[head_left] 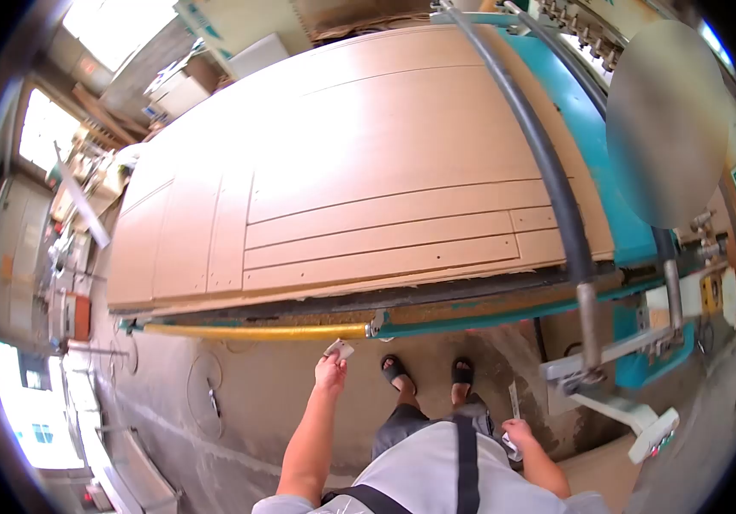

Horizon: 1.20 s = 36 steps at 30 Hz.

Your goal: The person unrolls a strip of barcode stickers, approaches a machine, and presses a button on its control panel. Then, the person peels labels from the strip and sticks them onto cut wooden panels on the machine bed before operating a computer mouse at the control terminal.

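My left hand (330,372) is closed on a small flat whitish piece (340,348), held just short of the machine's front edge, near a yellow bar (257,331). My right hand (518,433) is down by my right side, its fingers curled round a white object (509,445) whose kind I cannot make out. A thin pale strip (514,400) shows just above that hand; whether it is held is unclear. In front of me lies a large tan board (385,128), cut by straight grooves into panels, with small holes in several of them.
Dark rollers (539,137) cross the board's right part, beside a teal machine bed (595,137). A control arm with buttons (655,435) juts out at lower right. A looped cable (205,398) lies on the concrete floor at left. Cluttered shelves (77,223) stand farther left.
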Available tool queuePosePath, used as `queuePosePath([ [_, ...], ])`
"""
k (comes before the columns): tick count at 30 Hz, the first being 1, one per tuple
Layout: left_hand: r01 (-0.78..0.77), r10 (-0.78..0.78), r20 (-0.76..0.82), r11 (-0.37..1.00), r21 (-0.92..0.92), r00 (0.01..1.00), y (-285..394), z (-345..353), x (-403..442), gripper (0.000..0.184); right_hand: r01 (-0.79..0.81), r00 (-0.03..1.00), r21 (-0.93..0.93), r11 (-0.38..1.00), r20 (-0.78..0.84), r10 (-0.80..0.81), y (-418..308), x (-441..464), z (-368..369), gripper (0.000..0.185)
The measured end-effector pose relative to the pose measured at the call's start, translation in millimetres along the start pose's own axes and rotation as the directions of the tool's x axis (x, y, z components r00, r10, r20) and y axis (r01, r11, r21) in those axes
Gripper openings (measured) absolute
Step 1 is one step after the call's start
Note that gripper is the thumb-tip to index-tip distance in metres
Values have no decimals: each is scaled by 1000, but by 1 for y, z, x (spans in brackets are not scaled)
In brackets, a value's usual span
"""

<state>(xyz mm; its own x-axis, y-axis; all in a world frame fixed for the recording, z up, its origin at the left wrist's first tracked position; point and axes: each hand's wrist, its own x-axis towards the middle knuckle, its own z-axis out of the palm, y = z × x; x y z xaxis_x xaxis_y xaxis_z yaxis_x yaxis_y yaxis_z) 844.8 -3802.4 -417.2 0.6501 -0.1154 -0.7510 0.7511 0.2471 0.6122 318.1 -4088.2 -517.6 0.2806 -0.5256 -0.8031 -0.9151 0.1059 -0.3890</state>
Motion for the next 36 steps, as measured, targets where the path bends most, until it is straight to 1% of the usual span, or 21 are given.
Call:
queuePosePath([
  [3,-19,16,-33,995,-93,999,0,-6,64,12,53,995,-8,999,-89,-53,-24,-23,-6,25],
  [5,-13,40,135,981,-196,990,13,14,57,32,84,995,-62,995,-40,-87,-66,-35,-15,30],
  [7,-19,32,146,996,-88,989,21,9,59,35,196,964,-41,980,-177,-200,-106,-47,-3,31],
  [8,-59,78,298,996,-73,951,34,20,38,37,235,954,-25,972,-186,-236,-134,-53,0,32],
  [9,-46,64,310,997,-63,949,36,13,45,37,274,943,-9,962,-192,-270,-169,-58,6,33],
  [11,-183,140,210,962,202,968,32,-13,52,37,390,911,83,917,-179,-371,-238,-77,12,37],
  [12,-262,219,190,935,238,957,32,-17,46,35,413,908,147,899,-151,-392,-285,-98,12,36],
  [13,-254,209,198,937,240,958,39,-22,39,35,437,899,209,875,-128,-419,-330,-121,6,35],
  [15,-40,-59,255,929,367,965,51,-44,32,41,498,852,395,772,-60,-519,-379,-127,16,39],
  [17,26,-230,364,874,486,902,98,-7,-37,49,609,775,378,697,-100,-624,-438,-152,18,39],
  [19,-90,-315,593,829,553,741,127,19,-73,54,735,672,275,620,-177,-719,-487,-169,27,43],
  [21,-326,-253,803,817,476,539,151,54,-109,49,763,626,290,578,-110,-772,-534,-193,33,49],
  [22,-323,-197,867,871,370,458,158,70,-123,40,797,589,241,554,-105,-801,-549,-198,46,52],
  [23,-327,-192,868,872,365,458,158,73,-123,40,836,540,187,516,-105,-835,-562,-199,55,55],
  [25,-323,-237,841,845,426,487,161,85,-122,33,823,518,274,498,-3,-855,-574,-197,66,65],
  [27,-263,-199,820,884,387,536,172,104,-138,20,742,586,387,548,22,-810,-582,-200,51,64],
  [28,-282,-122,830,905,318,545,174,106,-138,16,744,589,377,552,23,-808,-581,-193,46,64],
  [30,-323,16,804,921,220,594,176,106,-132,9,597,511,606,526,218,-831,-570,-174,29,56],
  [31,-338,72,786,924,179,615,175,100,-120,7,577,500,544,609,355,-790,-566,-171,12,49],
  [33,-191,192,710,978,-83,677,188,98,-103,10,581,463,429,692,525,-714,-556,-173,-21,50],
  [36,-381,419,553,905,-190,720,220,94,-83,18,599,413,237,765,727,-548,-526,-138,-72,50],
])
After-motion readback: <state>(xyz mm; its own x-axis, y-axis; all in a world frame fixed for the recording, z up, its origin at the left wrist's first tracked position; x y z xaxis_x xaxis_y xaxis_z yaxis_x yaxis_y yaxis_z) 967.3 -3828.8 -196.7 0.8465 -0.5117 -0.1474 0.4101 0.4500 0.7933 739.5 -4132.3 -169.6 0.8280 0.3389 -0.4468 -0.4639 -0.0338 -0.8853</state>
